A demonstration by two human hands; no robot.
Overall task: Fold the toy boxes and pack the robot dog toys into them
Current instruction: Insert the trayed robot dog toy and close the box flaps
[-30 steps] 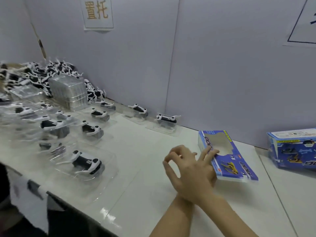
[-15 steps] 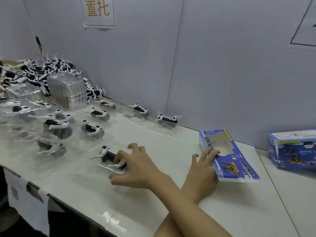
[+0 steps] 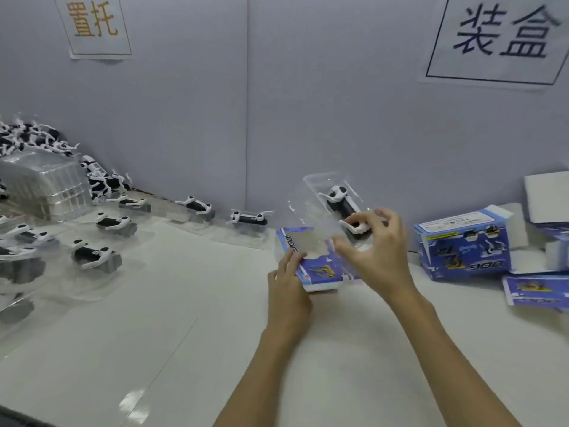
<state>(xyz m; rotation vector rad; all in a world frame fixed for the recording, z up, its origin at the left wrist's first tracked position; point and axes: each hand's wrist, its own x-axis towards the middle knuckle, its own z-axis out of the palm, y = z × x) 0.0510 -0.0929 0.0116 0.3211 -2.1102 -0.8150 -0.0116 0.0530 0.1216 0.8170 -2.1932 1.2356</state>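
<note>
Item: robot dog toy [image 3: 341, 208], black and white, seated in a clear blister tray [image 3: 320, 211]. Location: lifted clear of the surface [image 3: 172, 303], held tilted above the far end of the flat blue toy box [image 3: 311, 266]. Half a second ago it lay at the near left among the other trayed toys [image 3: 95, 255], with the right hand reaching across to it; it has since been carried over to the box

Right hand [image 3: 374, 254]: fingers curled, pinching the tray's near edge, thumb below

Left hand [image 3: 288, 291]: fingers lying on the near left corner of the box, pressing it to the surface; same spot as before

Box status: lying flat, window face up, apparently not opened into shape

Reading: pick-up complete; toy is at the box but not in it. Judged next need: open the box end so the tray can slide in

Also present: finished blue box [image 3: 462, 245] to the right; stack of empty clear trays [image 3: 46, 183] far left
</note>
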